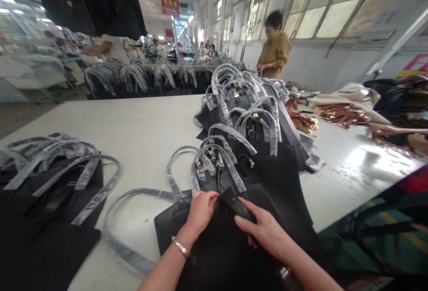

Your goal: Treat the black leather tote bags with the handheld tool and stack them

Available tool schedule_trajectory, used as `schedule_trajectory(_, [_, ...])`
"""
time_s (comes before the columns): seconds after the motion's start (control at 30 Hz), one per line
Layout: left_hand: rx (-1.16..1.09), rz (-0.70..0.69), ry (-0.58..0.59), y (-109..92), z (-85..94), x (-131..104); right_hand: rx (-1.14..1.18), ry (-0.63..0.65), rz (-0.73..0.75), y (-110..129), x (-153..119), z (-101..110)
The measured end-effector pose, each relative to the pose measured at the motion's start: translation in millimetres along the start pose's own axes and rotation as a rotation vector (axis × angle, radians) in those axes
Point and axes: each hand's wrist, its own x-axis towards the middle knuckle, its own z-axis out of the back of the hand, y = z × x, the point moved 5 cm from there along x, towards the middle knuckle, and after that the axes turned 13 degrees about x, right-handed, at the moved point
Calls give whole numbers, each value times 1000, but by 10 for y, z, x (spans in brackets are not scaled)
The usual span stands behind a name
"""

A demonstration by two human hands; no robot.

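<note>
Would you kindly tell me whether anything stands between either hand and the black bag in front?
Nothing visible separates the left hand from the black bag; a dark object gripped by the right hand seems to lie between that hand and the bag.

Nothing here reads clearly: up high, a red sign carries yellow characters, large on top and smaller beneath, all too blurred to make out. Below it, another red panel is just as illegible, and over on the right, a pink-and-yellow poster shows unreadable pale marks.
</note>
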Motion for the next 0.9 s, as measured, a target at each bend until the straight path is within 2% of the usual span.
schedule_trajectory(0.07, [9, -4, 12, 7, 10, -15, 3, -94, 28, -2, -11, 185])
schedule_trajectory(0.13, [20, 12, -7, -3, 43, -38, 22, -123, 8, -80, -66, 395])
schedule_trajectory(0.27, [112, -5, -199, -215, 180, -46, 51, -120, -83, -332, -249, 690])
schedule_trajectory(0.33, [173, -71, -234, -421, 184, 15, 75, -115, -127, -415, -316, 719])
schedule_trajectory(0.4, [235, -108, -189, -617, 113, 127, 106, -116, -146, -440, -335, 696])
schedule_trajectory(0.53, [303, -59, -98, -827, -82, 350, 145, -117, -101, -394, -279, 634])
schedule_trajectory(0.63, [193, -14, -77, -790, -198, 429, 162, -98, -77, -351, -245, 631])
schedule_trajectory(0.8, [-208, -1, 44, -554, -451, 621, 82, -63, 154, -156, -232, 655])
schedule_trajectory(0.9, [-429, -20, 119, -550, -537, 682, 140, -58, 86, -173, -206, 613])
